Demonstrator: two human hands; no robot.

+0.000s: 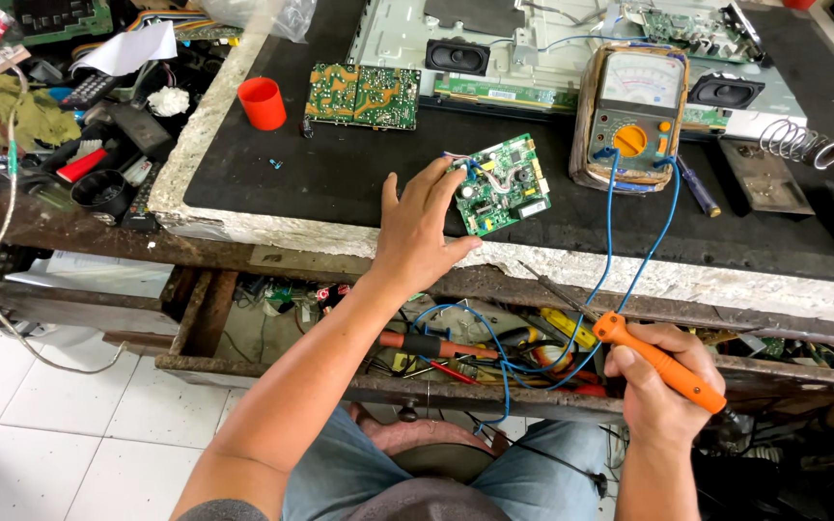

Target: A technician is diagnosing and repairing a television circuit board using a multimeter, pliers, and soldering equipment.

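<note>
My left hand [419, 228] grips the left edge of a small green circuit board [504, 183] that lies on the black bench top near its front edge. My right hand [663, 386] is below the bench edge, closed around an orange soldering iron [656, 361] whose metal tip [554, 286] points up and left toward the board. Blue leads [613, 222] run from an analog multimeter [632, 118] down past the bench edge.
A red cup [262, 102] and a second green board [362, 95] sit at the back left. A metal chassis with speakers [457, 56] lies behind. A spring iron stand [799, 145] is at right. An open drawer [456, 347] holds tools and wires.
</note>
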